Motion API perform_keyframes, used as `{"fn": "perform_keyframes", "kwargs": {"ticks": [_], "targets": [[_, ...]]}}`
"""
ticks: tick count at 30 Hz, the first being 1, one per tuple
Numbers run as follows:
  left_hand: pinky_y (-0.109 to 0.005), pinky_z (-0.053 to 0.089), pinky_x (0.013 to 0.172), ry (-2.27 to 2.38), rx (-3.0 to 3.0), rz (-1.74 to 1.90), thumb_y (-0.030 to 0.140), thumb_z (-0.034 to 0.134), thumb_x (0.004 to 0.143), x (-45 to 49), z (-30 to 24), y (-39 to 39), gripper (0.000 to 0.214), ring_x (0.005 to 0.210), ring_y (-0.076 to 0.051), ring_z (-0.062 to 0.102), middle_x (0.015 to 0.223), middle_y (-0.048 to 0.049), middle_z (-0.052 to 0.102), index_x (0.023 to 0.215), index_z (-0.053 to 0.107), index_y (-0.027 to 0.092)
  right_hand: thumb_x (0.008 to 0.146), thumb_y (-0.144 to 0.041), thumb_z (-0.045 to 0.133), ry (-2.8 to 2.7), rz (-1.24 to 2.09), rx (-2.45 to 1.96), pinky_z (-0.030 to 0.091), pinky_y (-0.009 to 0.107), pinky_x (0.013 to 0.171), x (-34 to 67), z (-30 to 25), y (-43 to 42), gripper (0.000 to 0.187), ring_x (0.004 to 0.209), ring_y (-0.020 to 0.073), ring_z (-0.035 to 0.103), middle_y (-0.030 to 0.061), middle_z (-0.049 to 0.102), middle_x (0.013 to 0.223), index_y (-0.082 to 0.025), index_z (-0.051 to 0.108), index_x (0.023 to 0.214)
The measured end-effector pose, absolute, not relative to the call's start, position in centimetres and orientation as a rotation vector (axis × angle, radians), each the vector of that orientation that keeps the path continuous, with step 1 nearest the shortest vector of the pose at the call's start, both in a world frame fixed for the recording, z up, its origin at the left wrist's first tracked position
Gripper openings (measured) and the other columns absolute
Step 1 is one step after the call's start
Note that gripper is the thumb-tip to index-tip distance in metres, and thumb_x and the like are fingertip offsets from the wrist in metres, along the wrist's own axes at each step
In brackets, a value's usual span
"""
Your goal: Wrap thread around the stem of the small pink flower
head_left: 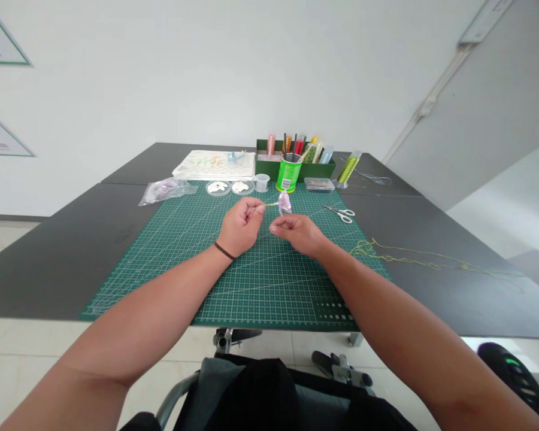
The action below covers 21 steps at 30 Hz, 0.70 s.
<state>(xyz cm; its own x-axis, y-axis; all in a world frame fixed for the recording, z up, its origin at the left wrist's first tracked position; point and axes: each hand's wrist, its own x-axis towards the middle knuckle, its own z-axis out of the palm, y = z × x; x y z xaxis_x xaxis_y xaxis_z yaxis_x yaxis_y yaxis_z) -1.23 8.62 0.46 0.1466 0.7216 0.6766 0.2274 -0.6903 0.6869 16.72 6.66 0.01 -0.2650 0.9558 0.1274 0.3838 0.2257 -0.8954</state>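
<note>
My left hand (241, 226) is closed, thumb and fingers pinching the thin yellow-green stem of a small pale lilac artificial flower (284, 202). The flower points to the right, held above the green cutting mat (251, 281). Just below it, my right hand (299, 232) is closed, with its thumb and forefinger pressed together. A narrow pale strip hangs from the flower towards these fingertips; whether they grip it is too small to make out.
White-handled scissors (345, 214) and tangled yellow-green thread (408, 260) lie to the right. Behind the hands stand a green can (288, 178) of tools, a dark green box (314, 172) of bead tubes and two shallow dishes (218, 188). A plastic bag (164, 190) lies left.
</note>
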Motion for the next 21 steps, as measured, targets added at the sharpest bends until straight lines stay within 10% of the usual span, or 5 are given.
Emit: {"fn": "perform_keyframes", "kwargs": {"ticks": [7, 21], "targets": [[-0.019, 0.021, 0.036, 0.945, 1.176, 1.834, 0.036, 0.058, 0.089, -1.4, 0.7, 12.2, 0.02, 0.037, -0.005, 0.028, 0.048, 0.0091, 0.033, 0.08, 0.052, 0.02, 0.092, -0.035, 0.044, -1.968, 0.583, -1.309, 0.045, 0.033, 0.082, 17.9, 0.4, 7.4, 0.029, 0.089, 0.0188, 0.062, 0.0049, 0.072, 0.097, -0.021, 0.07, 0.095], [-0.019, 0.024, 0.039, 1.041, 1.112, 1.807, 0.024, 0.054, 0.089, -1.5, 0.5, 12.6, 0.01, 0.039, -0.005, 0.03, 0.05, 0.008, 0.036, 0.081, 0.053, 0.018, 0.079, -0.016, 0.045, -1.881, 0.122, -1.726, 0.039, 0.046, 0.106, 22.4, -0.8, 9.9, 0.049, 0.121, 0.0295, 0.052, 0.0167, 0.06, 0.127, -0.013, 0.06, 0.125]]}}
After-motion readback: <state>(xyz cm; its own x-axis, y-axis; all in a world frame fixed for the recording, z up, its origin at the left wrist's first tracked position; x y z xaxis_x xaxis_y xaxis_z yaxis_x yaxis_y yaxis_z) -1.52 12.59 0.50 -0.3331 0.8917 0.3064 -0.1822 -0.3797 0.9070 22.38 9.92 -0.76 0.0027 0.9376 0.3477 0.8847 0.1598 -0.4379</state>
